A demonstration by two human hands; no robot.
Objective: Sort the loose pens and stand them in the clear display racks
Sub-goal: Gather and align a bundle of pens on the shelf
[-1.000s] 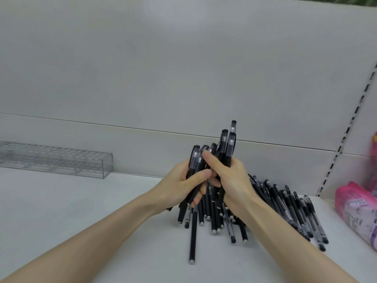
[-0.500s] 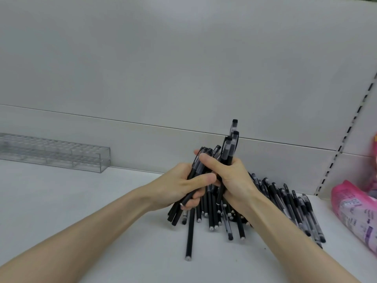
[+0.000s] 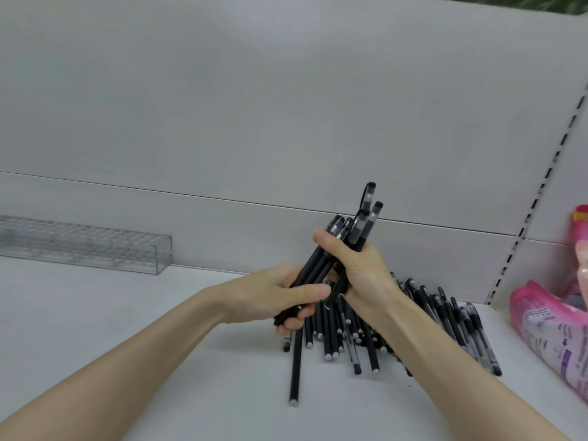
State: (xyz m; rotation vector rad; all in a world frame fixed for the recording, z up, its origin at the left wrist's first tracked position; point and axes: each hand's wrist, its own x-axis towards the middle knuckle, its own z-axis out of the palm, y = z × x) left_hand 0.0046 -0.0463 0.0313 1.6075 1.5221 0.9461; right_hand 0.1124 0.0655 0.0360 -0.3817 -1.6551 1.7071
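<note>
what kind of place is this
Most likely a shop shelf bay, perhaps a stationery aisle: a slotted shelving upright, a clear display rack, a pile of identical black pens, and pink packaged goods.

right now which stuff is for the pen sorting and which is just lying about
Part of the job:
- held pen bundle, gripped by left hand and right hand
- loose black pens on the shelf
- clear display rack, far left

Just lying about:
- pink packets, right edge
</note>
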